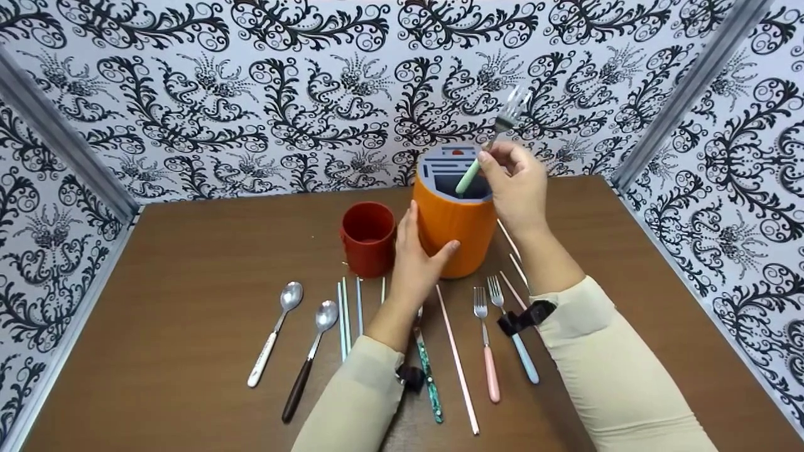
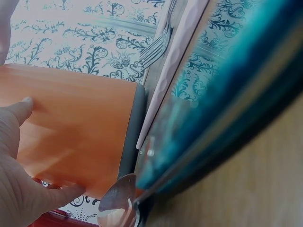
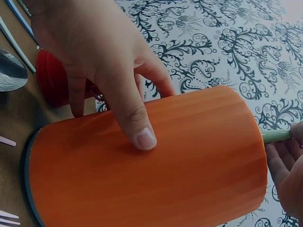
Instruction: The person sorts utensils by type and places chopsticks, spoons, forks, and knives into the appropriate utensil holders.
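Observation:
An orange utensil holder [image 1: 455,232] with a grey slotted top stands on the table. My left hand [image 1: 414,263] grips its left side, the thumb across the front and the fingers round the side, as the right wrist view shows. My right hand [image 1: 518,185] pinches a fork [image 1: 502,122] with a light green handle near the neck. The fork is tilted with its tines up, and its handle end is at the large opening in the top. In the right wrist view the green handle [image 3: 277,136] shows at the holder's rim.
A red cup [image 1: 369,242] stands left of the holder. In front lie spoons [image 1: 267,351], several chopsticks [image 1: 457,358], a pink-handled fork [image 1: 487,345] and a blue-handled fork [image 1: 521,351]. A green-patterned handle [image 1: 429,376] lies beside my left wrist. Patterned walls [image 1: 251,94] enclose the table.

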Action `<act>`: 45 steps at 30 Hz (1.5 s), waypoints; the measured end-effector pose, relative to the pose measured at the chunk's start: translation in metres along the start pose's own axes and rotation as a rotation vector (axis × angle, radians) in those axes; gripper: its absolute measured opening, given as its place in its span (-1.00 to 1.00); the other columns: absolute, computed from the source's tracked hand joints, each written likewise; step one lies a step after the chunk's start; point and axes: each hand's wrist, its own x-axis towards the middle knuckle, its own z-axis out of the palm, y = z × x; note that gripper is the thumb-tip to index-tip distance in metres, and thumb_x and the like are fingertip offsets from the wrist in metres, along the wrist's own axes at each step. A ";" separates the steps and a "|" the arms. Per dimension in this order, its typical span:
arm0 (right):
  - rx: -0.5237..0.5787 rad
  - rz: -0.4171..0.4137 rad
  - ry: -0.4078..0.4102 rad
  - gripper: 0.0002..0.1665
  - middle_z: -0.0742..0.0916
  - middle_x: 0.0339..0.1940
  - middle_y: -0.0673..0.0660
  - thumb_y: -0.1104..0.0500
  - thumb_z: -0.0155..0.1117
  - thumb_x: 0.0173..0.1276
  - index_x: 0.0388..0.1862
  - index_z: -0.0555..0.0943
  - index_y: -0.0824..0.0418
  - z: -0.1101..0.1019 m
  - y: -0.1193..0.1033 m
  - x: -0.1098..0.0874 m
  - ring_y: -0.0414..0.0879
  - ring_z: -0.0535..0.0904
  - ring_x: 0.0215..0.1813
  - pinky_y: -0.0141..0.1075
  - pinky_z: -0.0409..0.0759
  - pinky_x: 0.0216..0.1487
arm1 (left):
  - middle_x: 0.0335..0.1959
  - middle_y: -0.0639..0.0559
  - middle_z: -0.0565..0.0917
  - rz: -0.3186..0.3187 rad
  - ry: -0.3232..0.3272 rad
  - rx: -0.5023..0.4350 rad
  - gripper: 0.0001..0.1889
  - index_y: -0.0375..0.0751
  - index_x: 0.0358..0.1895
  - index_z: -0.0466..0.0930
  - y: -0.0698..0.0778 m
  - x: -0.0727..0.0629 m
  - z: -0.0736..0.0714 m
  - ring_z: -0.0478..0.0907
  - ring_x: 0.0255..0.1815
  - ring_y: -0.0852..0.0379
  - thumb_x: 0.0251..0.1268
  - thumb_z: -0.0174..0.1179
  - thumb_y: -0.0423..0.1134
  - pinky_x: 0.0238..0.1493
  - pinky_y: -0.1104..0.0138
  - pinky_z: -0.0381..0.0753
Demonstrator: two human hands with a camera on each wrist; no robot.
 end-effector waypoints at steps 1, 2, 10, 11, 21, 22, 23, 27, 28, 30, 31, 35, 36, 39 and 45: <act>-0.012 -0.006 -0.006 -0.88 0.72 -0.04 0.40 0.37 0.33 0.43 -0.13 0.66 0.43 0.001 0.001 0.000 -0.17 0.71 -0.14 -0.29 0.78 -0.03 | 0.67 -0.10 0.16 -0.001 -0.001 0.001 0.08 0.04 0.71 -0.07 0.000 0.000 0.000 0.17 0.65 -0.13 0.27 0.47 0.03 0.65 -0.04 0.20; -0.025 -0.011 -0.010 -0.86 0.73 -0.04 0.39 0.37 0.33 0.42 -0.11 0.67 0.45 0.002 0.002 0.000 -0.16 0.70 -0.14 -0.31 0.77 -0.03 | 0.67 -0.09 0.16 -0.001 -0.002 0.002 0.08 0.04 0.71 -0.07 0.000 0.000 0.000 0.17 0.65 -0.13 0.27 0.46 0.04 0.65 -0.04 0.20; -0.165 -0.067 -0.056 -0.80 0.76 -0.08 0.20 0.34 0.35 0.42 -0.06 0.71 0.46 0.006 0.005 -0.005 -0.17 0.67 -0.09 -0.37 0.72 0.03 | 0.68 -0.06 0.14 -0.025 -0.011 0.006 0.07 0.09 0.72 -0.09 0.000 -0.001 0.000 0.17 0.66 -0.09 0.28 0.45 0.05 0.64 -0.02 0.21; -0.184 -0.075 -0.061 -0.80 0.76 -0.07 0.21 0.34 0.35 0.42 -0.07 0.71 0.46 0.006 0.005 -0.006 -0.17 0.67 -0.07 -0.38 0.72 0.03 | 0.68 -0.05 0.14 -0.026 -0.011 0.007 0.07 0.09 0.72 -0.09 0.000 -0.001 0.000 0.17 0.66 -0.09 0.28 0.45 0.05 0.64 -0.02 0.22; -0.369 -0.146 -0.087 -0.81 0.78 -0.06 0.26 0.31 0.37 0.41 -0.10 0.75 0.42 0.009 0.009 -0.005 -0.01 0.67 0.02 -0.32 0.62 0.13 | 0.68 -0.06 0.15 -0.004 -0.010 0.014 0.07 0.09 0.72 -0.09 -0.001 -0.001 0.002 0.16 0.66 -0.08 0.28 0.45 0.05 0.65 0.00 0.22; -0.375 -0.141 -0.093 -0.80 0.78 -0.05 0.27 0.31 0.36 0.40 -0.09 0.75 0.42 0.010 0.010 -0.004 0.00 0.67 0.02 -0.28 0.63 0.15 | 0.68 -0.06 0.15 -0.003 -0.009 0.015 0.07 0.09 0.72 -0.09 -0.001 -0.001 0.002 0.16 0.66 -0.08 0.28 0.45 0.04 0.65 0.01 0.21; -0.387 -0.137 -0.098 -0.80 0.78 -0.04 0.27 0.30 0.37 0.40 -0.08 0.75 0.42 0.010 0.010 -0.004 0.01 0.67 0.03 -0.26 0.63 0.17 | 0.68 -0.06 0.15 0.001 -0.007 0.015 0.07 0.08 0.72 -0.09 -0.001 -0.001 0.002 0.16 0.66 -0.09 0.28 0.45 0.04 0.65 0.00 0.21; -0.434 -0.125 -0.111 -0.78 0.78 -0.01 0.27 0.28 0.37 0.40 -0.07 0.75 0.41 0.012 0.012 -0.003 0.03 0.68 0.07 -0.18 0.66 0.21 | 0.68 -0.06 0.14 0.001 -0.007 0.016 0.07 0.08 0.72 -0.09 -0.001 -0.001 0.001 0.16 0.66 -0.09 0.29 0.45 0.03 0.65 0.01 0.21; -0.448 -0.126 -0.114 -0.78 0.77 0.00 0.27 0.27 0.37 0.41 -0.07 0.75 0.40 0.012 0.012 -0.003 0.03 0.68 0.07 -0.17 0.66 0.22 | 0.68 -0.06 0.14 -0.001 -0.008 0.016 0.07 0.08 0.72 -0.09 -0.001 -0.001 0.001 0.16 0.66 -0.09 0.29 0.45 0.03 0.65 0.00 0.21; -0.476 -0.134 -0.115 -0.79 0.77 0.00 0.27 0.27 0.37 0.41 -0.09 0.75 0.40 0.013 0.013 -0.004 0.04 0.68 0.07 -0.17 0.66 0.21 | 0.69 -0.05 0.13 -0.006 -0.013 0.015 0.07 0.09 0.72 -0.10 0.000 -0.001 0.000 0.16 0.66 -0.08 0.30 0.44 0.04 0.65 0.01 0.21; -0.487 -0.141 -0.117 -0.80 0.77 -0.01 0.27 0.26 0.38 0.41 -0.10 0.75 0.39 0.013 0.013 -0.004 0.05 0.69 0.07 -0.17 0.66 0.21 | 0.69 -0.05 0.13 -0.007 -0.015 0.014 0.07 0.10 0.72 -0.10 0.000 -0.001 0.000 0.16 0.66 -0.08 0.30 0.44 0.04 0.65 0.01 0.21; -0.526 -0.153 -0.126 -0.83 0.77 -0.05 0.26 0.26 0.38 0.41 -0.15 0.74 0.38 0.015 0.014 -0.004 0.03 0.69 0.02 -0.19 0.67 0.15 | 0.69 -0.04 0.12 -0.006 -0.019 0.006 0.07 0.11 0.72 -0.12 -0.001 -0.001 -0.001 0.15 0.67 -0.07 0.30 0.43 0.06 0.65 0.02 0.21; -0.529 -0.149 -0.131 -0.83 0.77 -0.06 0.25 0.25 0.38 0.41 -0.16 0.74 0.37 0.016 0.014 -0.004 0.02 0.69 0.00 -0.19 0.68 0.13 | 0.70 -0.03 0.12 -0.005 -0.019 0.003 0.07 0.12 0.72 -0.12 -0.001 -0.001 -0.001 0.15 0.67 -0.06 0.31 0.42 0.06 0.65 0.02 0.21; -0.551 -0.140 -0.146 -0.84 0.76 -0.07 0.23 0.25 0.38 0.42 -0.17 0.75 0.35 0.017 0.013 -0.005 0.01 0.68 -0.03 -0.19 0.69 0.07 | 0.70 -0.03 0.11 0.004 -0.020 -0.011 0.06 0.13 0.72 -0.12 -0.002 -0.001 -0.001 0.14 0.67 -0.06 0.31 0.42 0.06 0.65 0.02 0.21; -0.618 -0.171 -0.168 -0.82 0.77 -0.12 0.25 0.22 0.39 0.41 -0.16 0.77 0.35 0.016 0.013 -0.006 0.06 0.65 -0.06 -0.19 0.64 0.04 | 0.69 -0.08 0.12 0.020 -0.007 -0.013 0.07 0.07 0.72 -0.10 -0.002 -0.001 0.000 0.17 0.66 -0.09 0.30 0.44 0.04 0.65 0.01 0.21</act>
